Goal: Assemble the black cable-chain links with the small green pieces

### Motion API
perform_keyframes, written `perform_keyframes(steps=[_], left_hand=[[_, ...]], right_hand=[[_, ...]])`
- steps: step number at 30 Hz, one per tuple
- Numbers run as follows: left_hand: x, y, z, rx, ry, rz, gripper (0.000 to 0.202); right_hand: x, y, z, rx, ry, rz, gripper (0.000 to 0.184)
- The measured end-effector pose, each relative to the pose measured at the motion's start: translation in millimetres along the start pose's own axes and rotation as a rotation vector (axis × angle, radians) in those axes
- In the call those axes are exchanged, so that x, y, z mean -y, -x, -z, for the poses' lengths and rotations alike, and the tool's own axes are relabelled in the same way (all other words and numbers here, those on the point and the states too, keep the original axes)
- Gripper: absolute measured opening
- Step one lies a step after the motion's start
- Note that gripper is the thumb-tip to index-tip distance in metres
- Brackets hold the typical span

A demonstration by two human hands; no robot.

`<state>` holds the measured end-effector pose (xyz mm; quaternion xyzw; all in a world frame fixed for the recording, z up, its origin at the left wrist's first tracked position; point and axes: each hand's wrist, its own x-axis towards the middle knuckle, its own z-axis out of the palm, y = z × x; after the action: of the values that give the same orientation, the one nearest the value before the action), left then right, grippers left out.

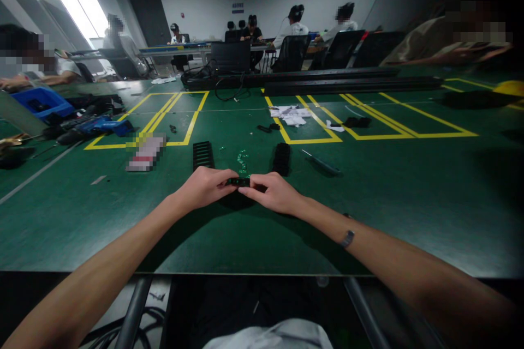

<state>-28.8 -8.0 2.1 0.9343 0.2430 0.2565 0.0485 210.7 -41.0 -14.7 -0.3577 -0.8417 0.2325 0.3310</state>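
Between my two hands, just above the green table (245,240), is a small black bar-shaped part (239,181) with little green spots along its side. My left hand (207,185) pinches its left end, and my right hand (272,191) pinches its right end. Right behind the part lies a loose cluster of small clear-green pieces (242,158). Beyond my left hand sits a row of black slotted parts (202,154). A similar black stack (281,158) stands beyond my right hand. To its right lies a screwdriver (323,163) with a teal handle.
At left are a blue bin (43,102), a blue power tool (96,125) and a pixelated flat item (146,152). Crumpled white paper (290,114) lies ahead. Long black rails (352,85) cross the table's far side. Several people sit around the room.
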Motion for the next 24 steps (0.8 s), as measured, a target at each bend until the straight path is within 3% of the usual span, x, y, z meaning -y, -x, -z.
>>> perform_keyframes(steps=[24], left_hand=[[0.3, -0.8, 1.3, 0.003, -0.007, -0.034, 0.025]], right_hand=[[4.2, -2.1, 1.2, -0.034, -0.01, 0.042, 0.046]])
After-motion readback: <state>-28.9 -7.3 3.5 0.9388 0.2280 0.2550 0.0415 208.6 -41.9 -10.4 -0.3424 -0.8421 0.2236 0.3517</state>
